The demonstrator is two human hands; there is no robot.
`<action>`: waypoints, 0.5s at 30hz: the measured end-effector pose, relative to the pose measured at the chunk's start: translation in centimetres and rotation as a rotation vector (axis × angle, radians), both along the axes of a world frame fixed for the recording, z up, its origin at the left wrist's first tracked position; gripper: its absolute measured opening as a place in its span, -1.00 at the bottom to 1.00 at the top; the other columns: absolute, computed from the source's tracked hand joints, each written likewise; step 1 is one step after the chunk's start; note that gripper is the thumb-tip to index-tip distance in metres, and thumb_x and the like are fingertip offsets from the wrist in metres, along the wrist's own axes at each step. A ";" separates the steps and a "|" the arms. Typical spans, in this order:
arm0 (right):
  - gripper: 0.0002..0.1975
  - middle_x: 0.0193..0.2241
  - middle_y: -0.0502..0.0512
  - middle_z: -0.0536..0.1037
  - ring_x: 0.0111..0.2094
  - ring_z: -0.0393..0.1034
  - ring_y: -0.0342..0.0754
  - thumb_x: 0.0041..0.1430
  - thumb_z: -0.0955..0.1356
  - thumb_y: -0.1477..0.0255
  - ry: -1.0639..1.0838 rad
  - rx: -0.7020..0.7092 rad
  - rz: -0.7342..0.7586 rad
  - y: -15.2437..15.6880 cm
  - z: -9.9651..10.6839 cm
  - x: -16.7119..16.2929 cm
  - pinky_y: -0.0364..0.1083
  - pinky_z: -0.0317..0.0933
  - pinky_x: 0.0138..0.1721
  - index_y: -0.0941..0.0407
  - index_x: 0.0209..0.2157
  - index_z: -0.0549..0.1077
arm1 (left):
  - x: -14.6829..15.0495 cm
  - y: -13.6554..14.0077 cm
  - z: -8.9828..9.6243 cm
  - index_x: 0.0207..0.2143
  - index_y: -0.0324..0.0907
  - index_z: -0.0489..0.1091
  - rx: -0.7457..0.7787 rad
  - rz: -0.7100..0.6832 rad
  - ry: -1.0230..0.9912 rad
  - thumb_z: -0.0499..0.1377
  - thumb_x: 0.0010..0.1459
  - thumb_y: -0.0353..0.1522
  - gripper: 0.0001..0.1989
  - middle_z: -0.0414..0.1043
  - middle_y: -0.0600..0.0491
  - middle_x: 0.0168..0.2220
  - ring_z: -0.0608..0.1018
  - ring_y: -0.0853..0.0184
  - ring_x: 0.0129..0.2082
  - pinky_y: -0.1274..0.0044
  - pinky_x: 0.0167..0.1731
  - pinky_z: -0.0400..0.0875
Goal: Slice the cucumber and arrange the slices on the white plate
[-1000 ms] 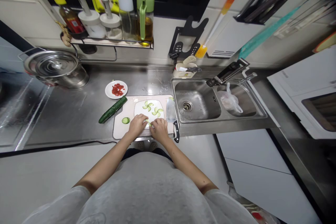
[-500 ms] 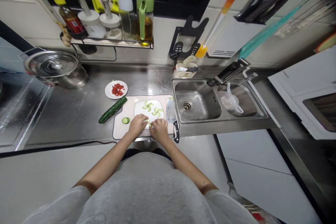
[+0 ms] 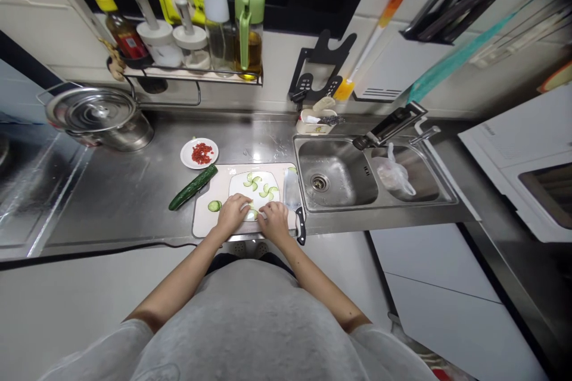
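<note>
Two cucumber pinwheels laid out, a third cluster partly in place

In the head view, the work looks well along: two curved-blade designs seem complete near the far side of a white square plate, one toward the left and the other, a right-hand pinwheel, slightly nearer. The third cluster lies toward the plate's near edge, between the hands, and appears unfinished; how many pieces it has is hidden. A small stack of round slices, left on the board, looks unused, as does the long cucumber beyond it.

The left hand rests over the plate's left near part, fingers close together and bent, thumb turned inward. The right hand mirrors it, fingers curled, thumb and index tips close together at the green pieces. Whether either hand grips a slice or only nudges one, I cannot tell.

The slices are pale, moist-looking flesh with thin green rims; the cucumber is dark and bumpy-skinned. The plate is smooth, with rounded corners and a thin dark edge line, on a matte pale-pink cutting board. On its right lies a broad-bladed knife, its black handle studded with rivets. A round white saucer holds small, wrinkled red pieces on the brushed-steel counter.
</note>
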State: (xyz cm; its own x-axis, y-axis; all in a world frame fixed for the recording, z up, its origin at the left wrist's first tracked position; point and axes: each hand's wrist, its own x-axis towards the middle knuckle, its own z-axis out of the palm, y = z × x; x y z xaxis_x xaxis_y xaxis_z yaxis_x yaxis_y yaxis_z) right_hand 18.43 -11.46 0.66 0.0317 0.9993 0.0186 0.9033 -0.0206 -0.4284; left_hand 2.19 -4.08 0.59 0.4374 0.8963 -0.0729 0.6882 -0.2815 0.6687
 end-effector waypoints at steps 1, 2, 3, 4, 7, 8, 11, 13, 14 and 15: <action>-0.81 -0.21 0.14 0.43 -0.10 0.12 0.07 0.24 0.29 0.33 0.008 0.003 -0.016 0.1 0.1 0.1 0.03 -0.07 -0.05 0.09 -0.23 0.51 | -0.2 -0.1 0.2 -0.18 -0.11 0.50 0.002 0.018 -0.014 0.11 0.16 -0.36 -0.78 0.48 -0.01 -0.14 0.46 0.19 -0.09 0.39 -0.03 0.31; -0.81 -0.22 0.14 0.43 -0.10 0.13 0.07 0.25 0.29 0.34 0.015 0.006 -0.032 0.1 0.2 0.3 0.03 -0.07 -0.04 0.09 -0.23 0.51 | -0.5 -0.2 0.4 -0.18 -0.11 0.50 0.007 0.041 -0.028 0.10 0.16 -0.35 -0.78 0.48 -0.01 -0.14 0.47 0.20 -0.11 0.40 -0.05 0.32; -0.82 -0.22 0.14 0.43 -0.10 0.13 0.06 0.25 0.29 0.35 0.023 0.008 -0.049 0.2 0.3 0.4 0.03 -0.07 -0.03 0.09 -0.24 0.51 | -0.9 -0.3 0.5 -0.19 -0.12 0.50 0.013 0.068 -0.039 0.10 0.16 -0.34 -0.78 0.48 -0.01 -0.15 0.47 0.21 -0.13 0.41 -0.06 0.32; -0.82 -0.22 0.14 0.43 -0.10 0.13 0.06 0.25 0.29 0.36 0.031 0.011 -0.065 0.2 0.3 0.6 0.02 -0.06 -0.03 0.09 -0.24 0.51 | -1.4 -0.5 0.7 -0.19 -0.12 0.50 0.019 0.099 -0.047 0.10 0.17 -0.33 -0.78 0.48 0.00 -0.15 0.48 0.22 -0.15 0.42 -0.07 0.33; -0.83 -0.21 0.13 0.44 -0.11 0.15 0.05 0.25 0.29 0.38 0.047 0.023 -0.101 0.2 0.5 1.0 0.01 -0.05 -0.03 0.10 -0.28 0.52 | -3.2 -1.1 0.8 -0.20 -0.12 0.50 0.040 0.201 -0.039 0.10 0.17 -0.30 -0.78 0.48 0.01 -0.15 0.48 0.26 -0.21 0.45 -0.12 0.35; -0.83 -0.22 0.13 0.44 -0.11 0.16 0.05 0.25 0.29 0.39 0.049 0.029 -0.109 0.1 0.6 1.1 0.00 -0.04 -0.04 0.10 -0.29 0.51 | -3.9 -1.2 0.7 -0.20 -0.11 0.50 0.051 0.236 -0.024 0.09 0.17 -0.30 -0.77 0.48 0.00 -0.15 0.48 0.26 -0.20 0.46 -0.14 0.35; -0.85 -0.25 0.11 0.45 -0.13 0.17 0.04 0.24 0.29 0.42 0.050 0.052 -0.120 -0.1 0.7 1.3 0.00 -0.03 -0.05 0.10 -0.31 0.51 | -5.9 -1.4 0.0 -0.17 -0.11 0.51 0.108 0.364 0.071 0.10 0.17 -0.29 -0.75 0.46 -0.02 -0.14 0.47 0.23 -0.17 0.43 -0.11 0.34; -0.84 -0.27 0.10 0.46 -0.15 0.18 0.04 0.24 0.29 0.42 0.054 0.064 -0.117 -0.2 0.7 1.4 -0.01 -0.01 -0.07 0.10 -0.33 0.51 | -6.9 -1.3 -0.5 -0.11 -0.12 0.49 0.140 0.438 0.142 0.11 0.16 -0.28 -0.71 0.44 -0.05 -0.10 0.46 0.19 -0.13 0.40 -0.10 0.34; -0.84 -0.28 0.10 0.46 -0.16 0.19 0.03 0.24 0.28 0.43 0.059 0.069 -0.112 -0.2 0.7 1.4 -0.02 0.00 -0.08 0.10 -0.34 0.50 | -7.3 -1.2 -0.8 -0.08 -0.12 0.48 0.153 0.465 0.173 0.11 0.16 -0.28 -0.69 0.43 -0.06 -0.09 0.45 0.17 -0.10 0.39 -0.08 0.33; -0.84 -0.28 0.10 0.46 -0.16 0.20 0.03 0.24 0.28 0.43 0.064 0.075 -0.107 -0.2 0.7 1.4 -0.02 0.01 -0.09 0.09 -0.35 0.50 | -7.6 -1.2 -1.0 -0.05 -0.12 0.47 0.157 0.481 0.198 0.12 0.15 -0.27 -0.67 0.42 -0.07 -0.08 0.44 0.15 -0.08 0.38 -0.07 0.33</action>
State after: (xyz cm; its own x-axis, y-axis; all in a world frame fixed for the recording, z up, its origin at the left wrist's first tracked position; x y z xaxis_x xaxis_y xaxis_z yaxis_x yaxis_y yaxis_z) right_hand 19.82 -11.65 1.36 0.1413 0.9861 0.0873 0.8686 -0.0812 -0.4888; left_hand -5.37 -5.25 -0.45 -0.0335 0.9987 0.0384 0.8724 0.0105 0.4887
